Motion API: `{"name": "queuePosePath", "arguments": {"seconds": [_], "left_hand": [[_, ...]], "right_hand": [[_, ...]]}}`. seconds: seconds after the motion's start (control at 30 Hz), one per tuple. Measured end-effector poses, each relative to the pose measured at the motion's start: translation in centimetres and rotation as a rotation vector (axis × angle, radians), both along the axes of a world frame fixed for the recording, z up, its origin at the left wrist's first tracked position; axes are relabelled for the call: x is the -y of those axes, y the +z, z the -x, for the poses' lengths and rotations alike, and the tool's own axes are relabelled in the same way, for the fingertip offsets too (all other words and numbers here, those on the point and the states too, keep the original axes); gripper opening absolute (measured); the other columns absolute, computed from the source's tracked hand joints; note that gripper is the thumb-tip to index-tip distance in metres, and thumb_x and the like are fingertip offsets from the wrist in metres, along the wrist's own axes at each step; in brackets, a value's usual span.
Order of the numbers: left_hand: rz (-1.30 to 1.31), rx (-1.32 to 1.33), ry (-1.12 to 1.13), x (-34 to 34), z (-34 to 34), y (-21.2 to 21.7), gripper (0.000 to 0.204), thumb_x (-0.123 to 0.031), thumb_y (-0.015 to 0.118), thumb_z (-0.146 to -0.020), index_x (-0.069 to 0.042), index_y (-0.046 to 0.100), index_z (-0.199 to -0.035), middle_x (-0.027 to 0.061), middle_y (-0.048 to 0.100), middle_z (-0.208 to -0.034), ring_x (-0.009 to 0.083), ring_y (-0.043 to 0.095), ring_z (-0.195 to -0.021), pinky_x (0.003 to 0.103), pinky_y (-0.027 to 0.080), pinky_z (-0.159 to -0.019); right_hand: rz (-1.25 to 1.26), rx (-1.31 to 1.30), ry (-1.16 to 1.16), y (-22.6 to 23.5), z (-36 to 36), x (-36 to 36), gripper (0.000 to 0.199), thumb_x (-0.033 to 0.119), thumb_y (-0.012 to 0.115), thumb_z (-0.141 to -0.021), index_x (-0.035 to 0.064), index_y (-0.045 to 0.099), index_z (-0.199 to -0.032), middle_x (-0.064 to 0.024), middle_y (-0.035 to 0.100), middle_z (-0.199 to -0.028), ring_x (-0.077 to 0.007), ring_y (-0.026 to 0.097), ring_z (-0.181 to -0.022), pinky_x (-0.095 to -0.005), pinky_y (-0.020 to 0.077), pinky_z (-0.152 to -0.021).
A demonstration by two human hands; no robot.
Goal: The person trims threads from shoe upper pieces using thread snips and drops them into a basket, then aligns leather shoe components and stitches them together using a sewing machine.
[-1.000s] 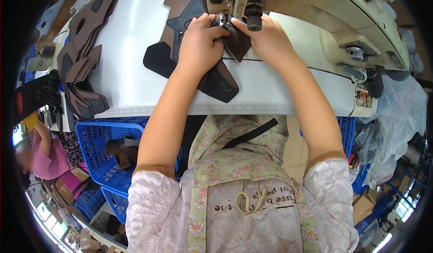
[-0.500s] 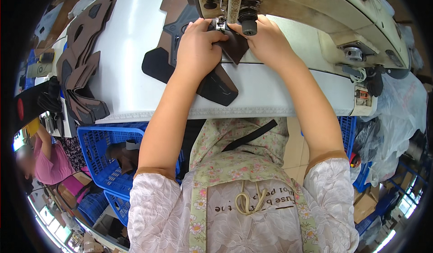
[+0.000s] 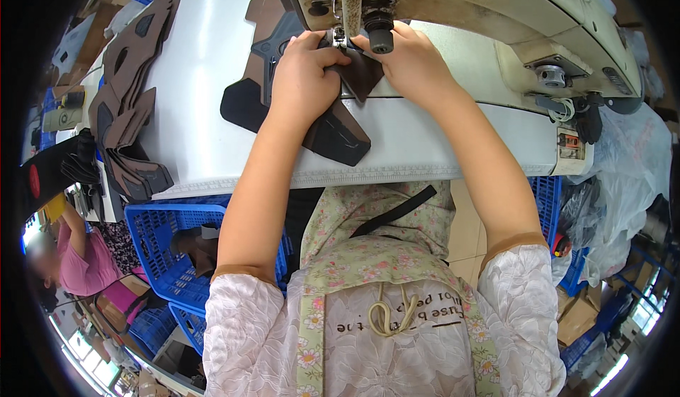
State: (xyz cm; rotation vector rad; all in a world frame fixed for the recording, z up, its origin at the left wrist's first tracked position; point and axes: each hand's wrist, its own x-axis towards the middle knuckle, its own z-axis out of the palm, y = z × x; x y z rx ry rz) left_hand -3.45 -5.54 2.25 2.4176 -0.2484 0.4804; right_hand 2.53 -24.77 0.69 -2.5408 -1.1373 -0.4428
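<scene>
A brown and black cut panel, like a shoe upper piece (image 3: 338,133), lies flat on the white machine table, its far part under the presser foot (image 3: 339,38) of a sewing machine (image 3: 453,4). My left hand (image 3: 306,75) presses on it left of the foot, fingers curled and thumb reaching toward the foot. A smaller dark brown flap (image 3: 363,75) with a pointed near corner lies just in front of the foot. At the right of the foot, my right hand (image 3: 414,67) holds the flap's edge with thumb and forefinger. The needle point and several fingertips are hidden.
Stacked brown cut panels (image 3: 131,78) lie along the table's left side. A blue basket (image 3: 159,255) with dark pieces stands below the front edge at left. Clear plastic bags (image 3: 623,177) hang at right. Another person in a pink top (image 3: 92,266) sits at far left.
The whole view has shifted slightly. Both hands keep about the same places beside the presser foot, with the panel still beneath them.
</scene>
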Motion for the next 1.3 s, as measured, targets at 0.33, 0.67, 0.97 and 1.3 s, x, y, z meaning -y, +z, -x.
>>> {"name": "queuePosePath", "arguments": {"seconds": [0.33, 0.67, 0.97, 1.3], "left_hand": [[-0.061, -0.034, -0.006, -0.23, -0.05, 0.17, 0.035, 0.004, 0.054, -0.067, -0.009, 0.075, -0.091, 0.0138, 0.064, -0.112, 0.0316, 0.058, -0.110, 0.036, 0.046, -0.095], [-0.034, -0.037, -0.010, -0.02, -0.13, 0.02, 0.031, 0.002, 0.056, -0.066, -0.010, 0.076, -0.086, 0.0122, 0.063, -0.102, 0.0323, 0.058, -0.101, 0.041, 0.046, -0.093], [-0.089, -0.035, 0.000, -0.18, -0.17, 0.21, 0.033, 0.002, 0.055, -0.067, -0.009, 0.076, -0.090, 0.0115, 0.063, -0.102, 0.0312, 0.057, -0.103, 0.037, 0.047, -0.092], [-0.102, -0.046, 0.024, -0.13, 0.08, -0.13, 0.033, 0.002, 0.057, -0.065, -0.010, 0.077, -0.089, 0.0155, 0.063, -0.116, 0.0344, 0.056, -0.110, 0.039, 0.046, -0.096]], "right_hand": [[0.030, 0.008, -0.007, 0.11, 0.12, -0.07, 0.034, 0.007, 0.065, -0.075, 0.0138, 0.067, -0.109, -0.0062, 0.060, -0.125, -0.0249, 0.055, -0.118, -0.0400, 0.0493, -0.090], [-0.053, -0.009, 0.010, 0.45, 0.26, -0.12, 0.052, -0.002, 0.059, -0.078, 0.0275, 0.068, -0.119, -0.0106, 0.061, -0.090, -0.0288, 0.058, -0.085, -0.0384, 0.0484, -0.078], [-0.092, 0.004, 0.050, 0.25, -0.12, -0.20, 0.057, -0.003, 0.058, -0.078, 0.0308, 0.065, -0.123, -0.0109, 0.062, -0.089, -0.0303, 0.058, -0.084, -0.0400, 0.0479, -0.077], [-0.052, 0.012, 0.040, 0.19, -0.05, -0.21, 0.054, -0.004, 0.057, -0.079, 0.0254, 0.065, -0.124, -0.0116, 0.064, -0.089, -0.0311, 0.059, -0.083, -0.0419, 0.0478, -0.076]]}}
